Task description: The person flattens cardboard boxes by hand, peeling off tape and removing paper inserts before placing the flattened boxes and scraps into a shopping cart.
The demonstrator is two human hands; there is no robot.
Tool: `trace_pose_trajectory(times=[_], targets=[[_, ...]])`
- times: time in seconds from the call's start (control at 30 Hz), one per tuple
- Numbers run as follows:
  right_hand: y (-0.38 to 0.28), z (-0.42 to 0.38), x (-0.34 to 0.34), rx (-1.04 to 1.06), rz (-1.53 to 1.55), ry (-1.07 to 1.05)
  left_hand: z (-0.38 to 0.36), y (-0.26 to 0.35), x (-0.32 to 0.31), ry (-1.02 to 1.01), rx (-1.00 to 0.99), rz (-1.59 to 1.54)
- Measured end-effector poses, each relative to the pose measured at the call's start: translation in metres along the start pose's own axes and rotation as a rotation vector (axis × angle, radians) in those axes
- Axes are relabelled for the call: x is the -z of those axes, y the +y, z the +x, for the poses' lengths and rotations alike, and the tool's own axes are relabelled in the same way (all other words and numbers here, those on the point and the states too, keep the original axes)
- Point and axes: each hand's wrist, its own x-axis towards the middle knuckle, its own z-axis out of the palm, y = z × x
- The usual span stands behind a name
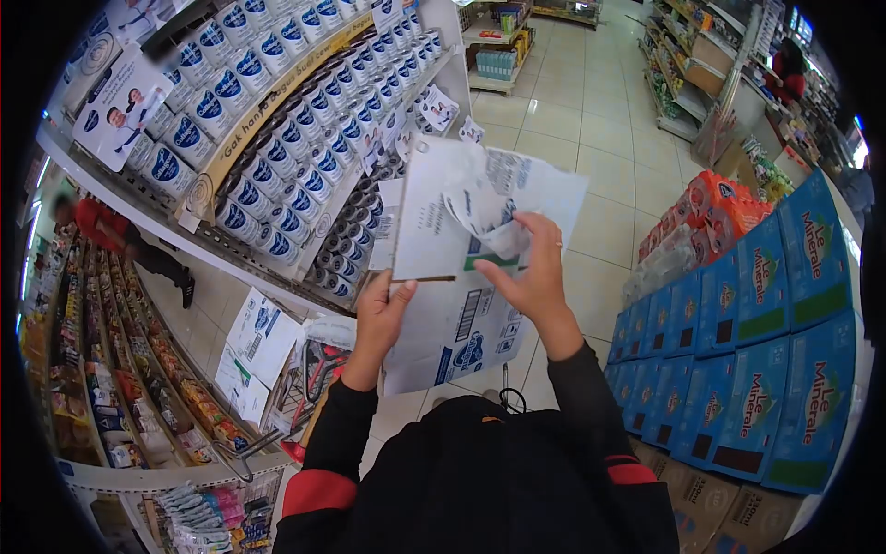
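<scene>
A flattened white cardboard box point(434, 319), printed with blue logos and a barcode, hangs upright in front of my body. My left hand point(380, 319) grips its left edge, thumb on the near face beside a brown slit. Against the upper part of the cardboard, my right hand point(540, 277) curls round a crumpled piece of whitish plastic point(494, 231), its thumb near a green strip. The side of the plastic facing the cardboard is hidden.
Shelves of blue-and-white cans point(295, 175) rise at left. Stacked blue water cartons point(738, 323) stand at right beside red-wrapped bottles point(701, 217). More white cardboard point(254, 346) rests on a trolley point(305, 397) at lower left. A person in red point(97, 226) is beyond the snack shelves.
</scene>
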Motion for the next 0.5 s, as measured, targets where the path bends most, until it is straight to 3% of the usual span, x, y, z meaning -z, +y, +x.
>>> trace_pose_trajectory(times=[0.03, 0.1, 0.2, 0.27, 0.3, 0.37, 0.5], targets=[[0.001, 0.001, -0.002, 0.001, -0.003, 0.001, -0.002, 0.0, -0.004, -0.023, -0.027, 0.068], [0.007, 0.0, -0.01, -0.109, -0.255, -0.248, -0.005, -0.002, -0.007, -0.049, -0.072, 0.212], [0.027, 0.0, -0.012, -0.175, -0.12, -0.181, -0.009, -0.012, 0.001, -0.048, -0.066, 0.29], [0.04, 0.005, -0.009, -0.538, 0.327, -0.02, -0.01, -0.023, 0.008, -0.001, -0.006, 0.269], [0.043, 0.013, -0.009, -0.543, 0.327, -0.026, -0.011, -0.029, 0.012, 0.037, 0.048, 0.248], [0.046, 0.03, -0.005, -0.713, 0.996, 0.348, -0.01, -0.038, 0.017, 0.101, 0.067, 0.191], [0.073, 0.028, 0.015, -0.787, 1.319, 0.407, -0.004, -0.05, 0.029, 0.245, 0.012, 0.131]])
